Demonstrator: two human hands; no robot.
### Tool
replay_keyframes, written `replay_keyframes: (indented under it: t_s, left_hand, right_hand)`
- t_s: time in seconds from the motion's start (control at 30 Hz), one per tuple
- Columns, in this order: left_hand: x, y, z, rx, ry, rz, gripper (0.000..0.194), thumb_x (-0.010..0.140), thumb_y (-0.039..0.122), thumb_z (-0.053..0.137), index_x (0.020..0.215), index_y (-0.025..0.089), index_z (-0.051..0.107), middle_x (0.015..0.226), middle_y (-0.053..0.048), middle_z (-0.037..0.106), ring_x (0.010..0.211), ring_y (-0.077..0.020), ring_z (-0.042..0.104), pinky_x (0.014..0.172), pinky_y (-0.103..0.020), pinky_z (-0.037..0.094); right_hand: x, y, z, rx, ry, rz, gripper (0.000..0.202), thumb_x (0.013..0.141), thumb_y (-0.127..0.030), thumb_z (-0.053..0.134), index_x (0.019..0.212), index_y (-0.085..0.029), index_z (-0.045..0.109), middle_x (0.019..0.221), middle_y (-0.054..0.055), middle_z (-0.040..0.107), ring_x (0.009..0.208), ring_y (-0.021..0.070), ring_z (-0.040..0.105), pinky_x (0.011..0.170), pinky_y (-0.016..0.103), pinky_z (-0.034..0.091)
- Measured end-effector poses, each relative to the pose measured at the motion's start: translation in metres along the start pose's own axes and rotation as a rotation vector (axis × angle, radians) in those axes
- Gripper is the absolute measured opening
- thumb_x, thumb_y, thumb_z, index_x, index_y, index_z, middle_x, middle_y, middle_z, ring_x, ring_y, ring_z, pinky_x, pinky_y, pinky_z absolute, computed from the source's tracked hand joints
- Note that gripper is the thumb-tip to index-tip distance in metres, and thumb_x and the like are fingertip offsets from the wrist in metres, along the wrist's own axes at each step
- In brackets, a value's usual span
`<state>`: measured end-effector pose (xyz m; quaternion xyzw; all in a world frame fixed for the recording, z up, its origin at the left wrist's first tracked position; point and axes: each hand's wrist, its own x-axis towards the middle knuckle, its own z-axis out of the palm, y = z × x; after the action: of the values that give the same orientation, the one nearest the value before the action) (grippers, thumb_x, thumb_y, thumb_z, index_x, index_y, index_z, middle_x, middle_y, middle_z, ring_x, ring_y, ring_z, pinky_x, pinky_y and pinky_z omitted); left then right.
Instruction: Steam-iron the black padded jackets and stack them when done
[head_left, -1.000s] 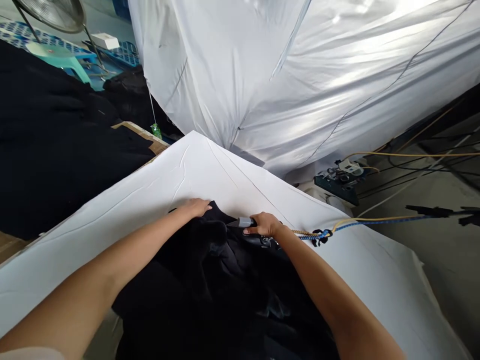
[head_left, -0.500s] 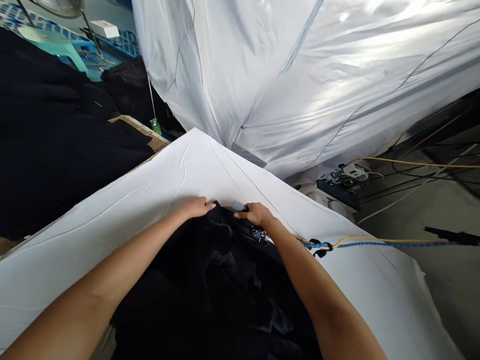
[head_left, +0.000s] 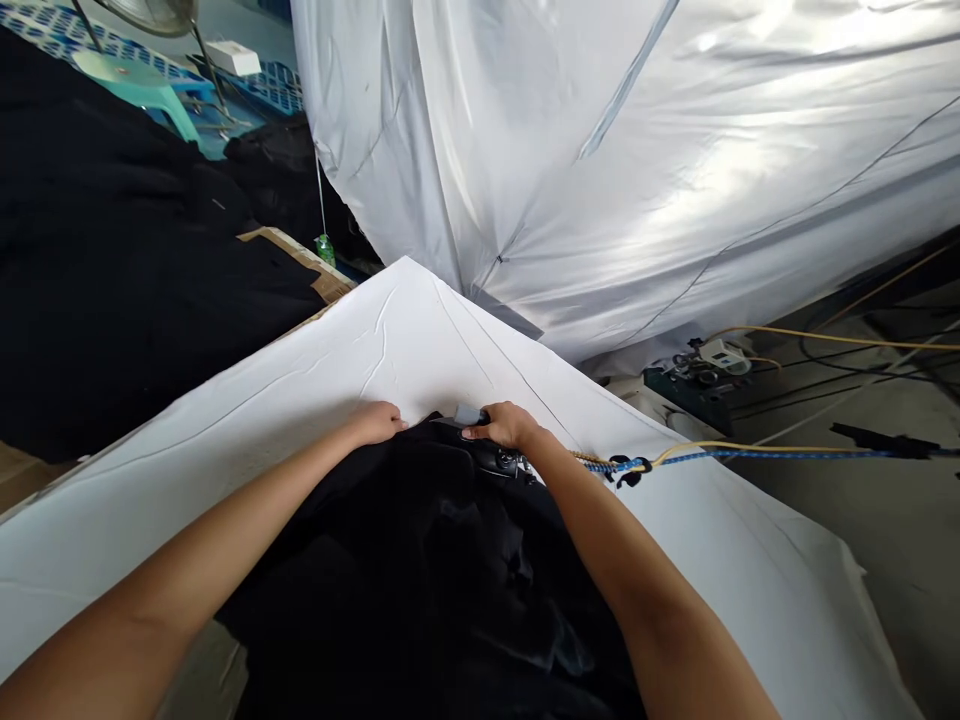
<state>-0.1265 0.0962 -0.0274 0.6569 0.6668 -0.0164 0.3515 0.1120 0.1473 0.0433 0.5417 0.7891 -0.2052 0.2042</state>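
Note:
A black garment [head_left: 390,560] lies over a white-covered table [head_left: 315,370], its folds running down toward me. At the garment's far edge my left hand [head_left: 377,422] is closed, thumb and fingers pinching the cloth there. My right hand [head_left: 510,425] grips the handle of a steam iron [head_left: 491,456] that rests on the garment; its grey front part [head_left: 469,413] points left, toward my left hand. The iron's metal fittings show under my wrist, and most of its base is hidden. A yellow hose and a blue cord [head_left: 675,455] run from it to the right.
A silvery-white sheet [head_left: 510,120] hangs behind the table. Dark cloth [head_left: 135,260] is piled at the left, near a light green stool [head_left: 142,85] and a small green bottle [head_left: 325,249]. A machine with a white box [head_left: 724,357] stands at the right.
My left hand has shifted left, away from the iron, and the garment's far edge looks flatter between my hands. The iron has moved slightly left, and the view has turned a little.

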Motion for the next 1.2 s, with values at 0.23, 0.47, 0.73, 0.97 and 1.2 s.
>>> replay_keyframes:
  t_s: [0.23, 0.47, 0.73, 0.97, 1.2]
  left_hand:
    - [-0.004, -0.004, 0.000, -0.022, -0.093, -0.069, 0.026, 0.072, 0.040, 0.052, 0.078, 0.017, 0.063, 0.089, -0.008, 0.067, 0.081, -0.0191, 0.059, 0.062, -0.024, 0.039]
    - [-0.012, -0.022, -0.007, -0.248, 0.431, -0.186, 0.022, 0.078, 0.024, 0.038, 0.088, 0.021, 0.057, 0.079, -0.002, 0.066, 0.074, -0.0156, 0.059, 0.062, -0.024, 0.038]
    - [-0.027, -0.021, -0.016, -0.352, 0.553, -0.174, 0.023, 0.076, 0.021, 0.037, 0.086, 0.021, 0.058, 0.075, 0.001, 0.065, 0.067, -0.0134, 0.058, 0.063, -0.022, 0.040]
    - [-0.002, -0.005, -0.007, -0.192, 0.229, -0.129, 0.025, 0.076, 0.024, 0.042, 0.088, 0.019, 0.063, 0.084, -0.003, 0.068, 0.076, -0.0164, 0.061, 0.065, -0.024, 0.042]
    - [0.038, 0.050, 0.006, -0.022, 0.073, -0.090, 0.034, 0.073, 0.044, 0.049, 0.089, 0.018, 0.065, 0.101, -0.012, 0.065, 0.091, -0.0252, 0.060, 0.067, -0.029, 0.042]
  right_hand:
    - [-0.009, -0.020, 0.001, -0.068, -0.047, -0.059, 0.057, 0.063, -0.071, 0.050, 0.094, -0.025, 0.065, 0.092, 0.004, 0.066, 0.083, 0.0212, 0.060, 0.060, 0.024, 0.039]
    - [-0.028, -0.024, 0.011, -0.147, -0.069, -0.133, 0.034, 0.067, -0.052, 0.055, 0.089, -0.028, 0.065, 0.087, 0.002, 0.067, 0.080, 0.0212, 0.061, 0.058, 0.025, 0.039]
    - [-0.022, -0.019, -0.010, 0.120, -0.037, -0.061, 0.065, 0.071, -0.074, 0.039, 0.102, -0.019, 0.055, 0.089, 0.008, 0.064, 0.079, 0.0216, 0.058, 0.064, 0.028, 0.042]
    - [-0.038, 0.022, -0.027, 0.211, -0.056, -0.005, 0.058, 0.076, -0.059, 0.049, 0.115, -0.016, 0.046, 0.102, 0.011, 0.061, 0.083, 0.0218, 0.058, 0.069, 0.029, 0.042]
    - [-0.040, 0.041, -0.008, 0.023, -0.052, 0.029, 0.052, 0.076, -0.057, 0.048, 0.109, -0.016, 0.055, 0.106, 0.011, 0.061, 0.093, 0.0247, 0.057, 0.072, 0.028, 0.041]
